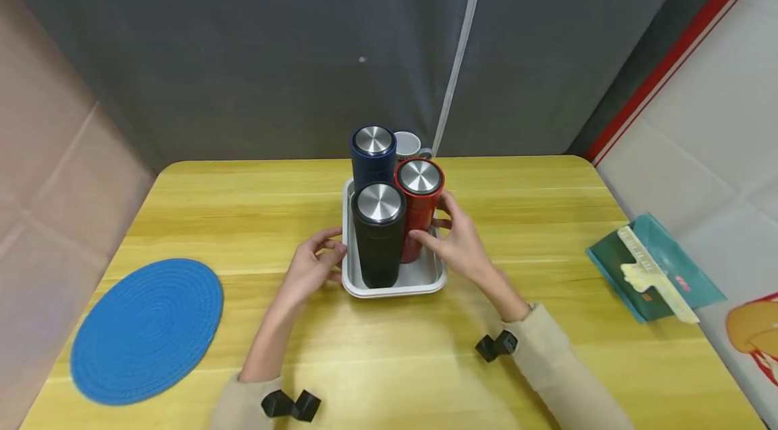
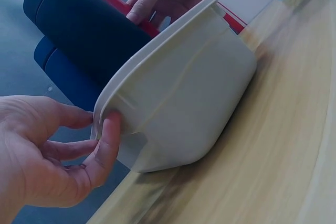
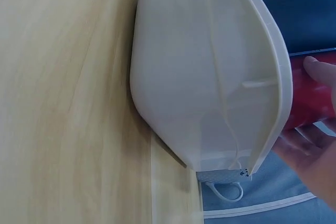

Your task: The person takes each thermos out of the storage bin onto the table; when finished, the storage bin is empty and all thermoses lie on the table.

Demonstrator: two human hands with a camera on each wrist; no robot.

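A white plastic bin (image 1: 425,289) stands on the table and holds a black tumbler (image 1: 379,248), a red tumbler (image 1: 419,210) and a navy blue tumbler (image 1: 373,167), all upright with steel-topped lids. My right hand (image 1: 456,241) grips the red tumbler from its right side, thumb toward me. At the bin's left side, my left hand (image 1: 313,261) pinches the rim (image 2: 100,116) between thumb and fingers. Behind the bin, partly hidden by the tumblers, is a white mug (image 1: 407,144) with its handle to the right. The tumblers' bases are mostly hidden in the wrist views.
A round blue woven mat (image 1: 148,331) lies on the left of the wooden table (image 1: 389,362). Near the right edge lies a teal packet (image 1: 656,268) with a cream clip (image 1: 653,275) across it. A dark grey curtain (image 1: 273,59) hangs along the far edge.
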